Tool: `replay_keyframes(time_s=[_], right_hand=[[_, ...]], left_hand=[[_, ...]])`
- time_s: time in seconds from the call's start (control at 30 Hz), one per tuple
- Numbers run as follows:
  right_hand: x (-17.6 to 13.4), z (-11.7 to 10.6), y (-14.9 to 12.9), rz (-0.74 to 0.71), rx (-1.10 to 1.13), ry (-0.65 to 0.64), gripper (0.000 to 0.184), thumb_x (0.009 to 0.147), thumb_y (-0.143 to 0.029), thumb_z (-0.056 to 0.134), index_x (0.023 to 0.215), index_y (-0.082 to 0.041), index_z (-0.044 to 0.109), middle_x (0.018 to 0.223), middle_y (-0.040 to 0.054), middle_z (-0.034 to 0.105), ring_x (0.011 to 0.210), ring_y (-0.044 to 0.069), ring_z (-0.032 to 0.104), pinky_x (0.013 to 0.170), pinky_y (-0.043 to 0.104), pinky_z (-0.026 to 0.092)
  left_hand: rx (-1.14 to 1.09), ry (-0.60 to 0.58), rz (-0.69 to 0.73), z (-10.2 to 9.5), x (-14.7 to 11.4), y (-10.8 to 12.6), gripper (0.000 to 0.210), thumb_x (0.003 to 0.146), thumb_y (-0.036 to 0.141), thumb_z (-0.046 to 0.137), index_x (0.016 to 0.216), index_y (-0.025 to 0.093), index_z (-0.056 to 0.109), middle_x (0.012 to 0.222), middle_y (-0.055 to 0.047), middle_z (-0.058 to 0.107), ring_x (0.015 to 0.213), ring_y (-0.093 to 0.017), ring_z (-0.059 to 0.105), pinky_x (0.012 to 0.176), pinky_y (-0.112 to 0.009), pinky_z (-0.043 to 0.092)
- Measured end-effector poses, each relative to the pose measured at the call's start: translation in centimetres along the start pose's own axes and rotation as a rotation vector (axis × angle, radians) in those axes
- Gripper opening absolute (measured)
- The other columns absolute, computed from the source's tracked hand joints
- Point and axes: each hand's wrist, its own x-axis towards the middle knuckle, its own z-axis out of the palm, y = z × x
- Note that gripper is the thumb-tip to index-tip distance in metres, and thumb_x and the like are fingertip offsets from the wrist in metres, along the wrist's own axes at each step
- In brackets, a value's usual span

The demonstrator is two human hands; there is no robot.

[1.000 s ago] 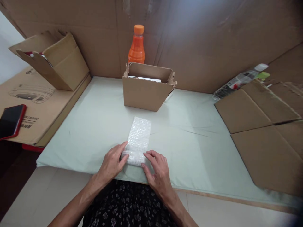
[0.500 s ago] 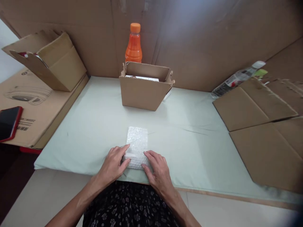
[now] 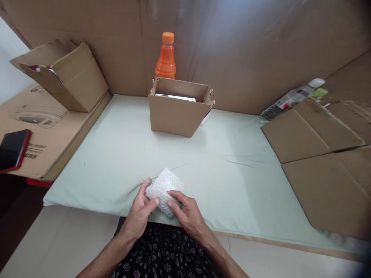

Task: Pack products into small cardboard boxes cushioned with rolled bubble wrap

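Observation:
Close to the near edge of the cloth-covered table (image 3: 220,185), a small pouch of clear bubble wrap (image 3: 167,184) sits at a slant between both hands. My left hand (image 3: 141,210) grips its left side, thumb on top and fingers along the edge. On the right side, my right hand (image 3: 187,211) pinches the wrap with thumb and forefinger. The near part looks folded over. Whether anything is inside the wrap cannot be made out.
An open cardboard box (image 3: 175,116) stands mid-table, an orange bottle (image 3: 166,60) behind it. At right are cardboard boxes (image 3: 307,131) and a leaning clear bottle (image 3: 290,99). At left, a phone (image 3: 14,150) and another open box (image 3: 84,83) rest on a flat carton (image 3: 40,119).
The bubble wrap has turned from straight to slanted, its near side drawn closer to me. Both hands have gone from resting flat on it to gripping its sides.

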Motion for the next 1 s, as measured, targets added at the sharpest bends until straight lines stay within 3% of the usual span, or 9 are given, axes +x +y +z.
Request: replay_keyframes(time_s=[0.17,0.23,0.3,0.4,0.53,0.7,0.8,0.87,1.0], right_hand=[[0.9,-2.3,0.5,0.022,-0.054,0.256,0.054,0.079,-0.046,0.077,0.126,-0.023,0.065,0.136,0.0143,0.061,0.122,0.03,0.059,0.098,0.047,0.051],[1.9,-2.9,0.6,0.075,0.068,0.162,0.054,0.079,-0.047,0.076,0.124,-0.02,0.065,0.126,0.013,0.066,0.108,0.027,0.065,0.087,0.04,0.055],[2.4,-2.5,0.3,0.066,0.159,0.055,0.029,0.086,-0.043,0.069,0.102,-0.019,0.07,0.095,0.0065,0.072,0.084,0.02,0.067,0.074,0.032,0.055],[2.2,-0.7,-1.2,-0.046,0.113,0.092,0.018,0.094,-0.032,0.058,0.085,-0.019,0.067,0.079,0.0028,0.067,0.075,0.017,0.062,0.072,0.029,0.051],[1.5,1.2,-2.7,-0.129,0.157,0.09,0.029,0.095,-0.032,0.056,0.12,-0.021,0.063,0.111,0.0079,0.068,0.097,0.02,0.063,0.084,0.031,0.053],[2.2,0.7,-1.4,0.031,0.356,0.156,0.047,0.085,-0.046,0.066,0.122,-0.019,0.061,0.107,0.0068,0.069,0.094,0.022,0.064,0.083,0.031,0.054],[2.8,0.1,0.0,0.212,0.483,0.23,0.035,0.085,-0.049,0.067,0.102,-0.018,0.065,0.086,0.0036,0.069,0.076,0.018,0.062,0.071,0.028,0.053],[3.1,-0.4,0.6,0.259,0.572,0.23,0.035,0.084,-0.051,0.068,0.096,-0.019,0.064,0.081,0.0026,0.066,0.073,0.017,0.06,0.068,0.028,0.053],[3.7,-2.5,0.8,0.236,0.633,0.028,0.045,0.077,-0.051,0.076,0.107,-0.02,0.063,0.082,0.0013,0.067,0.073,0.017,0.062,0.066,0.027,0.052]], left_hand=[[-0.073,-0.037,0.001,0.6,0.3,1.0,0.098,0.076,0.043,0.076,0.156,0.016,0.025,0.121,-0.012,0.069,0.112,-0.025,0.066,0.099,-0.038,0.051],[0.001,-0.123,0.038,0.2,0.2,1.6,0.094,0.079,0.04,0.073,0.156,0.017,0.025,0.122,-0.013,0.069,0.11,-0.024,0.067,0.097,-0.038,0.052],[0.172,-0.137,0.088,-0.1,0.3,1.9,0.086,0.082,0.036,0.069,0.156,0.018,0.028,0.125,-0.013,0.068,0.106,-0.023,0.068,0.094,-0.037,0.054],[0.554,0.075,0.298,-0.2,1.0,1.5,0.071,0.085,0.029,0.065,0.15,0.02,0.039,0.132,-0.012,0.064,0.107,-0.023,0.067,0.094,-0.037,0.054],[0.85,0.28,0.658,0.9,1.9,0.2,0.063,0.089,0.027,0.06,0.149,0.02,0.04,0.131,-0.015,0.063,0.115,-0.027,0.064,0.098,-0.043,0.054],[0.893,0.017,0.793,2.0,1.2,-0.6,0.075,0.091,0.021,0.054,0.158,0.024,0.02,0.139,-0.018,0.056,0.122,-0.028,0.06,0.095,-0.043,0.055],[0.824,-0.002,0.755,1.6,1.1,-0.4,0.069,0.09,0.02,0.055,0.154,0.028,0.031,0.141,-0.015,0.055,0.125,-0.028,0.058,0.1,-0.045,0.052],[0.737,-0.04,0.57,1.3,1.6,-0.2,0.071,0.088,0.023,0.057,0.154,0.025,0.031,0.135,-0.015,0.059,0.118,-0.027,0.061,0.097,-0.045,0.053],[0.564,-0.193,0.261,1.2,2.9,0.1,0.076,0.089,0.022,0.048,0.159,0.019,0.018,0.098,-0.005,0.066,0.083,-0.016,0.065,0.077,-0.031,0.055]])
